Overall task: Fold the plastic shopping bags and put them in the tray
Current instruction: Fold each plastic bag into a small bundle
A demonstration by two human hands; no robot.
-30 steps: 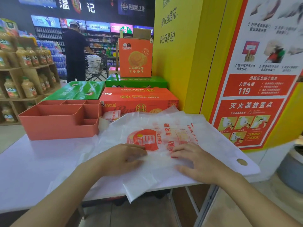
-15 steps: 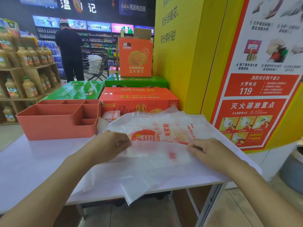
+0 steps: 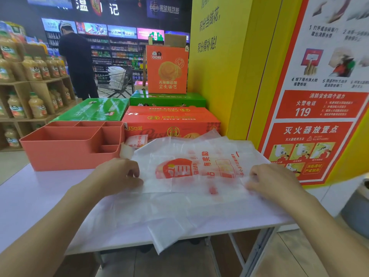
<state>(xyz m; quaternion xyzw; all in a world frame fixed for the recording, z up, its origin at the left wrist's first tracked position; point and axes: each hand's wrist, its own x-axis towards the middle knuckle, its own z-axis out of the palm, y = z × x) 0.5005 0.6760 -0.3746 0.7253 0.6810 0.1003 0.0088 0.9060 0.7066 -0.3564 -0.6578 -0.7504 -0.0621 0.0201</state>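
Centre frame, left hand (image 3: 119,174) and right hand (image 3: 273,181) pinch opposite edges of the translucent red-printed plastic shopping bag (image 3: 189,156) on the white table (image 3: 40,196); slippery film could slide, skewing the fold.

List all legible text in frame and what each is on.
"119", "火警电话": red fire-safety poster
"灭火器放置点": same poster, lower panel
"积分当钱花," and "积分得补贴!": yellow wall
"全麦面包": upright orange box
"温", "有奖励": plastic bag
"渴望就可能": dark overhead sign
Too blurred to read: bottle labels, red carton fine print, the poster's small step captions.
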